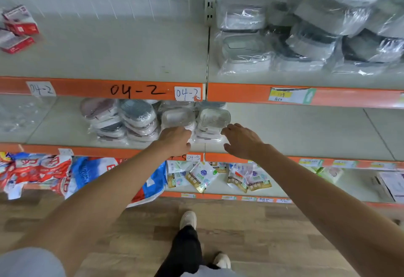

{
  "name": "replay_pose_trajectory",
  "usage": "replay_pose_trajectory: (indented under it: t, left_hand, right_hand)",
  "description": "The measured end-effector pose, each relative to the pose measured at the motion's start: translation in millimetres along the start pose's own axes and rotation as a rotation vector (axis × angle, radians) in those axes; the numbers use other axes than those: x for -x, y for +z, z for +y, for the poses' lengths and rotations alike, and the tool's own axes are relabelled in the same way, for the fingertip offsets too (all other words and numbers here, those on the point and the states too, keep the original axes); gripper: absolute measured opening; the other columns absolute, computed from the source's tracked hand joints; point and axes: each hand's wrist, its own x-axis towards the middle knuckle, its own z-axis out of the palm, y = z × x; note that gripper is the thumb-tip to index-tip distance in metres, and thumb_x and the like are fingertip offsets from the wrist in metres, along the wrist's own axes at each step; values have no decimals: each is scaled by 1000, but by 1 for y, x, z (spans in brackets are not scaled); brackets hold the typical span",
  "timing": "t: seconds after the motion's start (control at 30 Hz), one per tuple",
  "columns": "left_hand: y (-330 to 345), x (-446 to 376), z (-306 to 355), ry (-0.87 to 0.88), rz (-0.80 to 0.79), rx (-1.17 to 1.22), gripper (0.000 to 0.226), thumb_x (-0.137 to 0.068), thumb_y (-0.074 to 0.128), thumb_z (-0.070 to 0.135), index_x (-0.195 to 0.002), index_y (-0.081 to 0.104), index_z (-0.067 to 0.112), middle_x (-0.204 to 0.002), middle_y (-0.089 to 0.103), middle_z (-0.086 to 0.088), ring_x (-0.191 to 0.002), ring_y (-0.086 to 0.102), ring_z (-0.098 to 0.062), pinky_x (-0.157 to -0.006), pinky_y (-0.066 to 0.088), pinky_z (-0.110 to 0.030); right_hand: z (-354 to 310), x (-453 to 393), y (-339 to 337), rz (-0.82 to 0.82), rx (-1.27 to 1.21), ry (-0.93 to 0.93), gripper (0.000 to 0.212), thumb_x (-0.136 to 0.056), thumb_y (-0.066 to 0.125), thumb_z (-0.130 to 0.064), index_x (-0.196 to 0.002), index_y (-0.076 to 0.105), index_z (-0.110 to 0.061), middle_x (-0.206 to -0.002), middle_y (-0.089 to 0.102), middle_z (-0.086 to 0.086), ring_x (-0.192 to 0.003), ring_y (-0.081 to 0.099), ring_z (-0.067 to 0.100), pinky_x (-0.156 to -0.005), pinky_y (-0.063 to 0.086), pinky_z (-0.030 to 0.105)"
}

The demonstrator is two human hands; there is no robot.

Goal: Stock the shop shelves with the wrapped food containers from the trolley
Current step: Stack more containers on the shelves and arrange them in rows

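starting at the far left, red and white boxes [18, 28] lie tumbled on the upper shelf [109, 58], whose orange edge carries a handwritten "04-2" label [187, 93]. under it, on the middle shelf [306, 128], stacks of wrapped food containers [122, 121] sit in a row, each pile in clear film. below these, red, white and blue bags [43, 171] hang over the lowest shelf's front.

the left hand [175, 140] reaches in against a stack near the centre, its back toward the camera and its fingers curled forward out of sight, so i cannot tell whether they grip the wrap. just right of it stands the rightmost stack [213, 123], touching its neighbour. the right hand [241, 141] hovers by that stack's right side, fingers [231, 129] loosely spread and bent, thumb apart, closed on nothing; whether the tips touch the film is unclear.

beneath the hands, small gold and white sachets [203, 178] lie on the bottom shelf. at the upper right, a large heap of wrapped containers [317, 36] fills the upper shelf's right bay. a pale shoe [188, 220] stands on the wooden floor [262, 233].
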Motion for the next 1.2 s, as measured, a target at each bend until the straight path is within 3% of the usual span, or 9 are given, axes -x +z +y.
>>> replay_pose_trajectory:
  t: [0.2, 0.27, 0.5, 0.67, 0.77, 1.03, 1.2]
  left_hand:
    - [-59, 14, 26, 76, 219, 4, 21, -91, 48, 22, -98, 65, 12, -94, 67, -5, -87, 63, -22, -77, 52, -36]
    - [-78, 20, 31, 96, 288, 24, 20, -91, 48, 22, -94, 65, 13, -89, 68, -2, -81, 64, -19, -69, 49, -30]
    - [-136, 18, 35, 113, 561, 116, 18, -91, 50, 30, -86, 63, 18, -84, 66, 2, -74, 58, -20, -61, 35, -27]
    - [-176, -15, 22, 140, 717, 274, 12, -90, 54, 20, -90, 63, 14, -92, 64, 1, -80, 60, -16, -66, 43, -27]
    - [-198, -47, 13, 144, 722, 315, 21, -92, 53, 22, -108, 60, 10, -110, 56, -5, -100, 56, -21, -82, 49, -36]
    - [-242, -131, 8, 219, 650, 289, 54, -92, 54, 32, -135, 42, 2, -136, 41, -15, -129, 39, -27, -106, 32, -34]
    - [-251, -174, 11, 188, 443, 197, 81, -90, 50, 54, -148, 20, 7, -155, 13, -19, -144, 11, -31, -117, 15, -41]
  right_hand:
    - [12, 40, -58, 147, -11, -35, 35, -95, 47, -23, -128, 52, -14, -124, 54, 5, -118, 48, 22, -90, 45, 35]
    - [15, 51, -75, 219, -45, -27, 32, -95, 48, -22, -124, 55, -13, -122, 56, 4, -117, 49, 22, -89, 44, 33]
    - [28, 62, -114, 380, -123, 51, 25, -90, 52, -16, -114, 59, -11, -109, 58, 8, -106, 54, 27, -81, 47, 36]
    - [41, 51, -136, 488, -146, 98, 31, -90, 55, -16, -121, 58, -12, -117, 56, 6, -112, 52, 24, -87, 47, 39]
    - [49, 34, -149, 510, -109, 122, 37, -91, 55, -19, -128, 54, -12, -127, 53, 5, -119, 48, 23, -89, 46, 36]
    - [63, -23, -168, 375, -30, 123, 76, -86, 64, -40, -148, 27, -15, -154, 26, 2, -140, 23, 21, -111, 25, 33]
    - [66, -46, -177, 281, 137, 179, 95, -78, 66, -55, -149, 20, -12, -145, 34, 5, -132, 27, 24, -111, 23, 32]
